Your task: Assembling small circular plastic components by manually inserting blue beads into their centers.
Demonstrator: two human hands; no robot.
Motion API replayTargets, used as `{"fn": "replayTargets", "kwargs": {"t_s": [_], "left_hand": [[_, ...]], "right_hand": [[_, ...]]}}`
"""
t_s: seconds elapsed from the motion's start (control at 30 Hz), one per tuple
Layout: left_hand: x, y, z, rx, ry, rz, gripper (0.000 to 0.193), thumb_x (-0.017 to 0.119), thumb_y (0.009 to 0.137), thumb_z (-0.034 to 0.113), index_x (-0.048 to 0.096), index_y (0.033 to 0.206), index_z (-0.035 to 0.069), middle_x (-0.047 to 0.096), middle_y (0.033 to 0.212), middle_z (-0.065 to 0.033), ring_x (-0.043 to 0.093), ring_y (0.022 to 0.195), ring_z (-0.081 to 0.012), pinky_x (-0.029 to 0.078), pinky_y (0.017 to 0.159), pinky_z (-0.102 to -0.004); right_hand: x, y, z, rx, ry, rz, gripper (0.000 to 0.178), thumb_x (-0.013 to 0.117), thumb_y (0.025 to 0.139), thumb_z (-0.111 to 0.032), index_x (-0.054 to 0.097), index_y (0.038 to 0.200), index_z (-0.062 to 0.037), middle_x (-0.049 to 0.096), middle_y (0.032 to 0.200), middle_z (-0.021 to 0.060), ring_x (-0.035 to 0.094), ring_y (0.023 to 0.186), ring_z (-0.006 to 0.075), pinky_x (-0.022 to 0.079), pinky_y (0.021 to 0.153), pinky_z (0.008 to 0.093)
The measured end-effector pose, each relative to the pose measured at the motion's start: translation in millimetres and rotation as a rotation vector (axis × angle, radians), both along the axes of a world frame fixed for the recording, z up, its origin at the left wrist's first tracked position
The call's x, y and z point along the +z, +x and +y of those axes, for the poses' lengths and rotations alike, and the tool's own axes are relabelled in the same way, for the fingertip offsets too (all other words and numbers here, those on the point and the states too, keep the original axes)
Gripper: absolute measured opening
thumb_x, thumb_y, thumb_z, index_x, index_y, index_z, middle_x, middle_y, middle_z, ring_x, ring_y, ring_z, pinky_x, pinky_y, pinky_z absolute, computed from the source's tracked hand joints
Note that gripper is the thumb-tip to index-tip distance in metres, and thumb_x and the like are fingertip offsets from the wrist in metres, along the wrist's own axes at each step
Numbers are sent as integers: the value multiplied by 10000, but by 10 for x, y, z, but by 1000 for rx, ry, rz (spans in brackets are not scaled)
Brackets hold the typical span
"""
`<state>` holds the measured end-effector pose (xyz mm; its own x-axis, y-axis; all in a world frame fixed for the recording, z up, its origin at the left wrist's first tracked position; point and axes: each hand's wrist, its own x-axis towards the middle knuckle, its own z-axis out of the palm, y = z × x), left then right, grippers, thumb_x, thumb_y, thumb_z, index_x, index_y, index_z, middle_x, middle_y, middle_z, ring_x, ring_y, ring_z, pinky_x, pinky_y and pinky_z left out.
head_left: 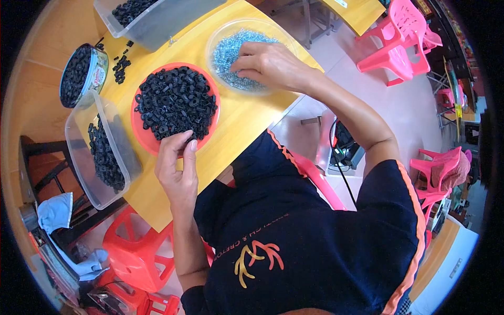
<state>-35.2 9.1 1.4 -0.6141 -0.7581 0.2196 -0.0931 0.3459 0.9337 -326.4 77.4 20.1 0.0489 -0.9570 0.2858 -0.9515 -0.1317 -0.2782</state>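
Note:
My left hand is at the near rim of a round red plate, its thumb and fingertips drawn together. Whatever sits between those fingertips is too small to make out. A heap of small black plastic parts, some ring-shaped, fills the plate. To the right stands a round clear bowl of tiny shiny silvery-blue pieces, too small to name. My right hand reaches over the bowl's near right side, fingers bent down into the pieces. Its fingertips are partly hidden, so any piece they hold does not show.
Left of the plate are a clear plastic box and a round tin, both holding black parts. Another box stands at the back. Loose black parts lie on the yellow table. Red stool and pink chairs stand around.

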Motion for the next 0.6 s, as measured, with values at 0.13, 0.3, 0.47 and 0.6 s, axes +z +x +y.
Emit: {"fn": "replayTargets", "kwargs": {"t_s": [0.13,0.3,0.47,0.6], "left_hand": [[6,-44,16,68,7,54,140,633,842,-54,642,978,-18,617,904,-83,585,768,-132,478,673,-239],[-26,12,-10,33,17,22,170,603,866,-66,617,1030,-22,581,941,-59,575,841,-116,469,744,-232],[-46,17,-9,15,9,-15,201,579,891,-71,592,1087,-26,559,1001,-37,569,935,-103,461,831,-230],[-20,-21,13,22,66,-26,216,589,891,-60,590,1104,-26,572,1036,-39,573,962,-107,458,868,-236]], "right_hand": [[23,29,-55,18,35,40,137,648,829,-187,678,935,-106,589,909,62,609,842,272,490,699,400],[0,-44,-32,-91,55,39,119,621,832,-210,667,905,-128,599,894,68,626,851,278,501,711,415],[81,-142,70,-83,19,36,130,620,840,-223,666,911,-125,600,910,69,627,852,282,497,714,410],[97,-164,146,52,76,-30,129,654,822,-209,673,925,-133,600,938,69,630,846,284,495,716,406]]}}
